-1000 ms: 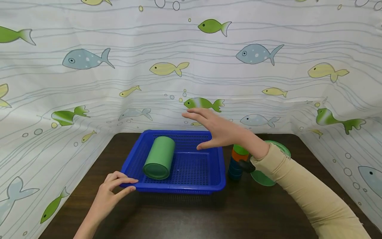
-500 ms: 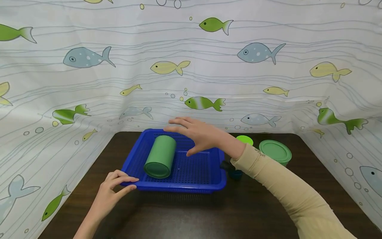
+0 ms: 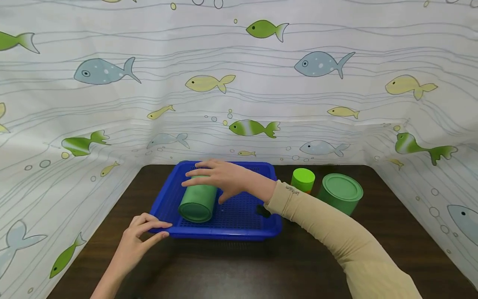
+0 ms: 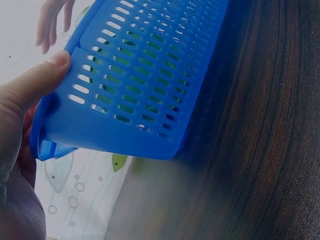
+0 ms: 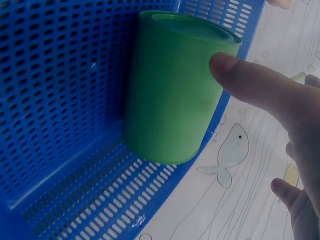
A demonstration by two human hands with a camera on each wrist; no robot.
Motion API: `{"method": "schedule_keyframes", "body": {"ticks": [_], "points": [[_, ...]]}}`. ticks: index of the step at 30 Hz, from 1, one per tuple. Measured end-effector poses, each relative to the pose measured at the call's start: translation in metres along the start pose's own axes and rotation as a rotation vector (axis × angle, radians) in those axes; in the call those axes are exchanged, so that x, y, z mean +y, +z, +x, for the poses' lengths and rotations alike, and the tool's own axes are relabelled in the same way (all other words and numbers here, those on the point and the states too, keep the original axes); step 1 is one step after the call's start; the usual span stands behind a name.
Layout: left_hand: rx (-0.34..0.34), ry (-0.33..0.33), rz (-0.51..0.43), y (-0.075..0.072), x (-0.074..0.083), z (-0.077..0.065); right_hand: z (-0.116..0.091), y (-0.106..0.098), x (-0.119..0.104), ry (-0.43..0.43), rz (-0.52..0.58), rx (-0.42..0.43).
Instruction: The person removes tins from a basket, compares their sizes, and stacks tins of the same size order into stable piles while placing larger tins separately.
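A green can [image 3: 196, 203] lies on its side in the left half of a blue perforated plastic basket [image 3: 228, 234]. My left hand [image 3: 136, 238] grips the basket's rim at the near left corner. In the left wrist view, its thumb [image 4: 42, 75] presses the outer wall while the fingers are mostly hidden behind the rim. Over the can's far end reaches my right hand [image 3: 220, 176], fingers spread and holding nothing. The right wrist view has the thumb [image 5: 250, 82] in front of the can [image 5: 172, 90]; whether they touch I cannot tell.
Right of the basket, a second green can [image 3: 340, 193] stands upright on the dark wooden table [image 3: 239, 272]. Between them is a lime-topped stack [image 3: 303, 177], partly hidden by the right sleeve. A fish-patterned sheet [image 3: 239, 99] hangs around the table's back and sides.
My right hand has moved left and down, from over the basket's right side to over the lying can. The left hand and the basket have stayed in place.
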State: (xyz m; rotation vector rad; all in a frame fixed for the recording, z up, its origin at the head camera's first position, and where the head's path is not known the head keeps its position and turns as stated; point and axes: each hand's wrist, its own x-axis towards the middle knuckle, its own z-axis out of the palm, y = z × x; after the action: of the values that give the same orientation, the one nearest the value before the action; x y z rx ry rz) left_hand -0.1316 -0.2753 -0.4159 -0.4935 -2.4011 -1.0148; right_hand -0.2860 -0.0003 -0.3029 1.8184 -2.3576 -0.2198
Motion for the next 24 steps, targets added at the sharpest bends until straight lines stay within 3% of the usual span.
{"method": "schedule_keyframes", "body": {"ticks": [12,24], "points": [[-0.006,-0.009,0.011,-0.001,-0.002,-0.001,0.027,0.028,-0.008,-0.056,-0.064,-0.082],[0.038,0.033,0.000,0.003,-0.005,-0.001,0.043,0.046,-0.014,-0.029,-0.074,-0.160]]}}
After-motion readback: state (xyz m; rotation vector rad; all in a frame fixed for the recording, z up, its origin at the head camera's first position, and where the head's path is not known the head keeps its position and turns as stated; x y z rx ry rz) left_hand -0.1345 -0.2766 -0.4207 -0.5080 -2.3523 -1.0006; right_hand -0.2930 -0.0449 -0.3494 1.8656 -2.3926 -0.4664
